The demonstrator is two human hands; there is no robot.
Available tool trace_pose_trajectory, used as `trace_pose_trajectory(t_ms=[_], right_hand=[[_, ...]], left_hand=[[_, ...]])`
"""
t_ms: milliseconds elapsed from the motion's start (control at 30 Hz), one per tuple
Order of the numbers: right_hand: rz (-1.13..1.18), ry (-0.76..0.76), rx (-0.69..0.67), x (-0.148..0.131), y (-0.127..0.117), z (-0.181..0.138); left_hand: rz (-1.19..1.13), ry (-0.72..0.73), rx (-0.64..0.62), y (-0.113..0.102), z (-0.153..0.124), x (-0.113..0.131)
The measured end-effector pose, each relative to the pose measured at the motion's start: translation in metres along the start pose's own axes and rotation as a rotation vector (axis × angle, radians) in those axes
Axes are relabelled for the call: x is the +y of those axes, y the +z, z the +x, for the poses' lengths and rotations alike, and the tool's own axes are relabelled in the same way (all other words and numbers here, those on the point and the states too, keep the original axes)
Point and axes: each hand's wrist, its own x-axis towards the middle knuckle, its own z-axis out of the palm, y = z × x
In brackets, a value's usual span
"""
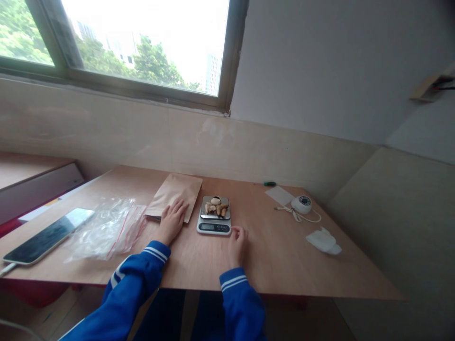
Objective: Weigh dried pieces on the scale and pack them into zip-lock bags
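Observation:
My left hand (173, 220) lies with its fingers stretched over the lower edge of a flat brown kraft paper bag (177, 189). Just right of the bag stands a small white kitchen scale (213, 228) with a metal weighing plate and a dark display, whose reading is too small to make out. Several dried brown and pale pieces (216, 207), perhaps dried mushrooms, sit on the plate. My right hand (238, 241) rests on the table at the scale's lower right corner, fingers curled, a fingertip beside or touching its edge. Nothing shows in that hand.
Clear zip bags (106, 227) lie left of the paper bag, near a plugged-in phone (50, 237). To the right are a white dome camera (301, 204) with its cable, a white card (279, 195), a green-handled screwdriver (270, 183) and crumpled white tissue (324, 240).

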Motion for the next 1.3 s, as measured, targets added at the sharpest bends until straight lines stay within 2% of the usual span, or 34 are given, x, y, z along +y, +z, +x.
trace_pose_trajectory(t_ms=[267, 400, 500, 567, 633, 700, 767, 800, 867, 967, 1067, 1200, 1300], right_hand=[[-0.002, 0.013, -0.024, 0.001, 0.0, 0.001], [0.005, 0.01, -0.024, -0.001, -0.002, 0.0], [0.009, 0.012, -0.022, -0.001, -0.002, 0.0], [0.008, 0.019, -0.024, 0.0, -0.002, 0.0], [0.007, 0.015, -0.023, 0.001, -0.001, 0.001], [0.004, 0.003, -0.022, 0.001, -0.001, 0.001], [0.0, -0.001, -0.029, 0.002, -0.001, 0.001], [-0.002, 0.0, -0.035, 0.002, -0.001, 0.001], [-0.002, 0.003, -0.045, 0.002, -0.002, 0.0], [0.002, -0.001, -0.033, 0.003, -0.002, 0.0], [0.009, -0.011, -0.03, 0.003, -0.002, 0.0], [0.02, -0.007, -0.026, 0.002, -0.002, 0.0], [0.02, -0.009, -0.034, 0.0, -0.004, 0.0]], left_hand=[[-0.105, -0.051, -0.025, -0.008, -0.006, 0.004], [-0.147, -0.12, 0.088, -0.023, -0.016, 0.009], [-0.089, -0.332, 0.264, -0.047, -0.03, 0.011], [0.002, -0.493, 0.319, -0.065, -0.041, 0.006], [0.125, -0.65, 0.262, -0.08, -0.05, -0.007], [0.199, -0.735, 0.104, -0.088, -0.058, -0.028], [0.19, -0.716, -0.087, -0.091, -0.063, -0.054], [0.161, -0.659, -0.115, -0.091, -0.064, -0.066], [0.093, -0.597, -0.063, -0.09, -0.065, -0.086], [-0.081, -0.637, -0.086, -0.092, -0.061, -0.101], [-0.197, -0.688, -0.099, -0.104, -0.057, -0.097], [-0.262, -0.664, 0.024, -0.127, -0.057, -0.08], [-0.226, -0.626, 0.1, -0.136, -0.057, -0.072]])
